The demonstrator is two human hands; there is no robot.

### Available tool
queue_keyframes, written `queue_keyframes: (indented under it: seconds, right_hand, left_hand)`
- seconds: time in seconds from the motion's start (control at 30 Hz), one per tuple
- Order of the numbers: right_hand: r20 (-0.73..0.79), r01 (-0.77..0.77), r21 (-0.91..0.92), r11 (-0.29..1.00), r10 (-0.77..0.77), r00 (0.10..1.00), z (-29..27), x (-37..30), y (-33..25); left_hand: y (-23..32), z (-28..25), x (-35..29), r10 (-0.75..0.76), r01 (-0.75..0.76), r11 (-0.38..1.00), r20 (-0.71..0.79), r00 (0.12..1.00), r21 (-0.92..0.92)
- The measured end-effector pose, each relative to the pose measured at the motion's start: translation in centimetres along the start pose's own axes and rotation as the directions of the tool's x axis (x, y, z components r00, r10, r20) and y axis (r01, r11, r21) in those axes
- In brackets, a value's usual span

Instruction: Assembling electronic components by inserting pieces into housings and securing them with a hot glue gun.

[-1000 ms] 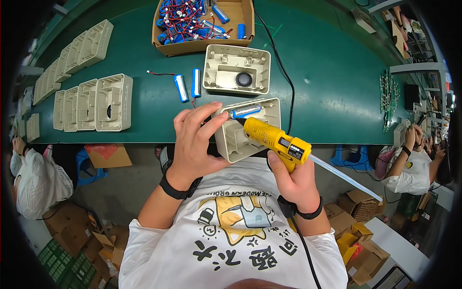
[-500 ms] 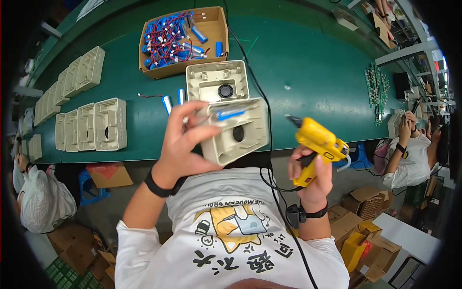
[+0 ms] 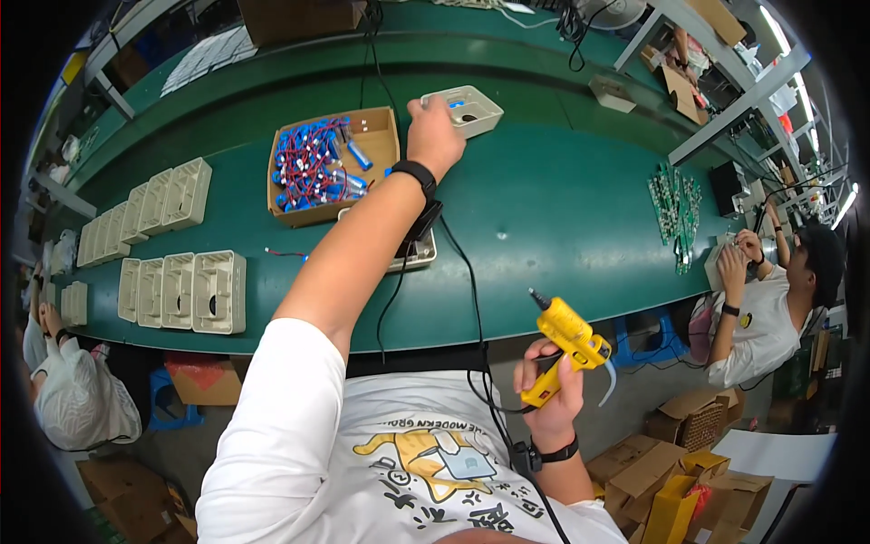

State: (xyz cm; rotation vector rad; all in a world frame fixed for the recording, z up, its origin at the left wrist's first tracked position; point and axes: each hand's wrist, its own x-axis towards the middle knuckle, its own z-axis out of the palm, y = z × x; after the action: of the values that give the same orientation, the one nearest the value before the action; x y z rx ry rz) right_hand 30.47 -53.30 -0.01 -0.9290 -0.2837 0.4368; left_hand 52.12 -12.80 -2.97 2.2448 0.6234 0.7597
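My left arm reaches across to the far side of the green table [image 3: 553, 218]. Its hand [image 3: 437, 136] has its fingers on the left wall of a beige plastic housing [image 3: 485, 115], which has a blue battery and a round black part inside. Under my left forearm, a second beige housing [image 3: 424, 256] is partly hidden. My right hand [image 3: 555, 403] is wrapped round the handle of a yellow glue gun [image 3: 573, 337] near the table's front edge. The gun's nozzle points up and to the left, and a pale glue stick bends out of its rear.
A cardboard box [image 3: 388, 150] of blue batteries with red and black wires stands left of my hand. Beige housings [image 3: 217, 292] line up in two rows at the left. Circuit boards [image 3: 675, 213] lie at the right, near a co-worker [image 3: 770, 299]. A black cord [image 3: 473, 281] crosses the table.
My left hand has carried the housing from close to me to the table's far side, beyond the battery box. The glue gun stays in my right hand, a little lower and further left.
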Motion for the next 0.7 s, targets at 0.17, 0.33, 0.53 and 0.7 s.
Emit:
queue_keyframes:
  seconds: [0.17, 0.33, 0.53, 0.7]
  right_hand:
    - [-0.095, -0.034, 0.008, 0.999, 0.035, 0.995, -2.1, 0.2, 0.3]
    - [-0.161, -0.050, -0.069, 0.996, 0.038, 0.986, -2.4, 1.3, 1.3]
    - [-0.003, -0.171, -0.171, 0.970, 0.173, 0.985, 1.7, 5.0, 3.7]
    - [0.088, -0.200, -0.190, 0.961, 0.219, 0.972, 2.7, 7.1, 5.2]
  left_hand:
    - [1.3, -4.7, -4.6, 0.323, -0.320, 0.941, 0.008, 0.946, -0.108]
    - [2.5, -17.8, -19.3, 0.351, -0.373, 0.913, 0.150, 0.924, 0.165]
    - [-2.4, -20.4, -28.0, 0.183, -0.207, 0.900, 0.099, 0.978, 0.383]
    - [-4.0, -19.2, -27.6, 0.155, -0.152, 0.971, -0.002, 0.988, 0.186]
